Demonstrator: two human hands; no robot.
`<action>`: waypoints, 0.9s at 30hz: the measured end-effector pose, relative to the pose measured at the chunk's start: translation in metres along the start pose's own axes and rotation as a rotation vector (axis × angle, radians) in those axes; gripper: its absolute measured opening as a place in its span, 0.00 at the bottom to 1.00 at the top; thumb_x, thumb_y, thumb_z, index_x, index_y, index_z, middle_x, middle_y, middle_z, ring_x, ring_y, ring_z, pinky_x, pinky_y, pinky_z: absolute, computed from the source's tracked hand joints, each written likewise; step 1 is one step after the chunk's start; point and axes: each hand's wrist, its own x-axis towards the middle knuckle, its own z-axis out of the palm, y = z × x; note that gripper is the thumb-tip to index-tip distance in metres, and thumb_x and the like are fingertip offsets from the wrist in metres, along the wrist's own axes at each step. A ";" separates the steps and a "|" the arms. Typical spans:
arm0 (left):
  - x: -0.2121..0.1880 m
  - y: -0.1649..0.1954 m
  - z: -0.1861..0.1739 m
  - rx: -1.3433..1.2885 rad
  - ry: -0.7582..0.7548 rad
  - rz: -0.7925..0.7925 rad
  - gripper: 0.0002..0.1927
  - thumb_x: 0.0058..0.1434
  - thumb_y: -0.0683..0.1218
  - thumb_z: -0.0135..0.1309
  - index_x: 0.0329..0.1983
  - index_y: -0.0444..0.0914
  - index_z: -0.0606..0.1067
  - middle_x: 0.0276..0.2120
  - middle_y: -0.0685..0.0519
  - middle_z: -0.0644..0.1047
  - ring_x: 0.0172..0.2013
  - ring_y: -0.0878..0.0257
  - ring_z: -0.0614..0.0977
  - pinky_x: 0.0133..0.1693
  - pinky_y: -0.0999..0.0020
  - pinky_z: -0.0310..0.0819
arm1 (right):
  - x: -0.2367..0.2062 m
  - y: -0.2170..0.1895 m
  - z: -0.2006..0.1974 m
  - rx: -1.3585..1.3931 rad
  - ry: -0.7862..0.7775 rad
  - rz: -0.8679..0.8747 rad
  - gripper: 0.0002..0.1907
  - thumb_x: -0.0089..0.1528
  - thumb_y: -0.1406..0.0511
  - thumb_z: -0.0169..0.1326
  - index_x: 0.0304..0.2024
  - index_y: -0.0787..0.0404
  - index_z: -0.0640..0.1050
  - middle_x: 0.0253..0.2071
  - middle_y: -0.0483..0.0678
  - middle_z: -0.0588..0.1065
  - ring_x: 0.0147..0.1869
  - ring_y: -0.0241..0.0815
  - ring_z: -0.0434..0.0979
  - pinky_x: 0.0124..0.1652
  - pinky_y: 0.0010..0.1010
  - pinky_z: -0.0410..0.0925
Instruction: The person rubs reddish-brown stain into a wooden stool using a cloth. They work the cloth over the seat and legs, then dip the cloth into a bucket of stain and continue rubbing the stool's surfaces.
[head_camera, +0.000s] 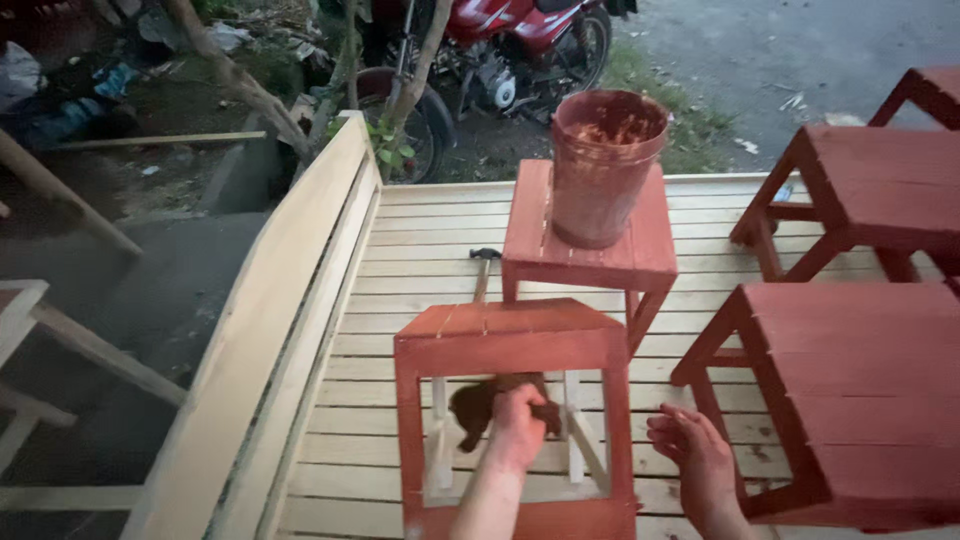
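Note:
A small red-stained wooden stool (500, 338) lies tipped on a pale slatted wooden platform (400, 250), its open frame facing me. My left hand (520, 432) reaches inside the frame and grips a dark brown rag (474, 405), which sits against an unstained inner rail. To the right of the stool hovers my right hand (697, 458), stained red, fingers apart and holding nothing, close to the stool's right leg.
A red-stained bucket (603, 170) stands on a second red stool (590, 255) just behind. A hammer (484, 268) lies on the slats. More red stools (860, 370) crowd the right. The platform's raised plank back (290, 300) runs along the left; a red motorcycle (500, 40) is parked beyond.

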 end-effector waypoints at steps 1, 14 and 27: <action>0.001 -0.001 0.017 -0.433 -0.002 -0.295 0.05 0.51 0.39 0.55 0.24 0.32 0.72 0.27 0.49 0.75 0.30 0.60 0.76 0.35 0.60 0.71 | 0.000 -0.001 -0.003 -0.004 0.010 0.012 0.18 0.71 0.62 0.44 0.54 0.67 0.76 0.42 0.54 0.79 0.45 0.45 0.78 0.49 0.38 0.70; -0.005 0.034 0.113 0.319 -0.358 -0.757 0.23 0.53 0.43 0.55 0.53 0.31 0.75 0.46 0.44 0.78 0.49 0.56 0.78 0.52 0.61 0.72 | 0.007 -0.018 -0.045 -0.094 0.064 0.111 0.18 0.71 0.60 0.42 0.56 0.63 0.75 0.43 0.55 0.78 0.47 0.45 0.78 0.49 0.39 0.69; 0.003 -0.001 0.116 0.063 -0.245 -0.940 0.26 0.53 0.41 0.50 0.56 0.28 0.71 0.51 0.41 0.78 0.55 0.51 0.80 0.54 0.64 0.71 | 0.022 -0.014 -0.036 -0.147 0.049 0.185 0.18 0.71 0.61 0.43 0.56 0.63 0.76 0.44 0.53 0.80 0.48 0.45 0.78 0.51 0.38 0.68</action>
